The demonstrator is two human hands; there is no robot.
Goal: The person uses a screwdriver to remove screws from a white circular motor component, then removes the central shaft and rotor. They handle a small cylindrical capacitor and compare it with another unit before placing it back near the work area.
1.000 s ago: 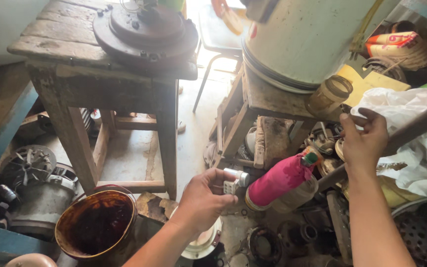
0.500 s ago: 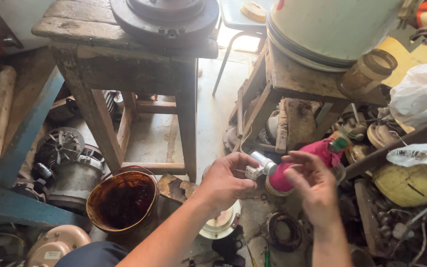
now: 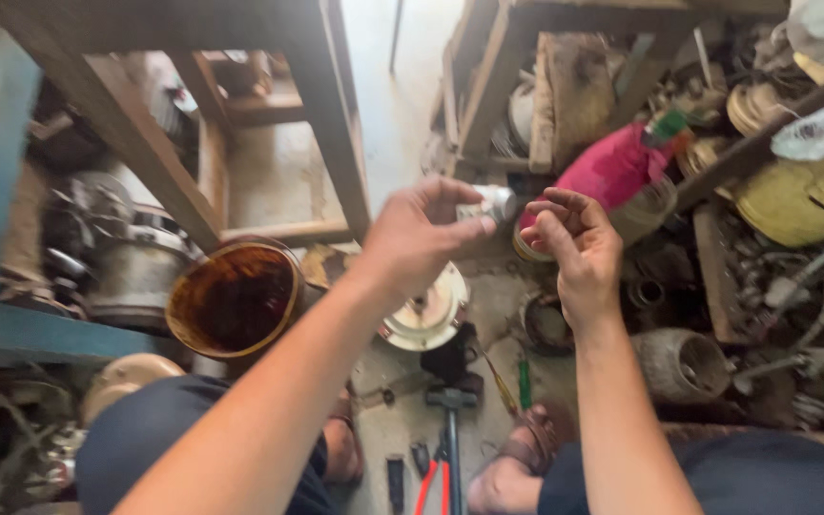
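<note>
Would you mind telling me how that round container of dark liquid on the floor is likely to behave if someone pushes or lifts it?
The container of dark liquid looks open-topped and nearly full, so a push would probably slosh it over the rim. It likely feels heavy for its size. Its stained wall may be slippery, and it sits close against the wooden table leg, so lifting it cleanly could be awkward.

Bare arms, dark trousers, brown sandals.
Left hand (image 3: 419,240) and right hand (image 3: 579,250) ungloved, sleeveless to the elbow; dark blue trousers (image 3: 159,429); strapped sandal (image 3: 536,441).
</note>
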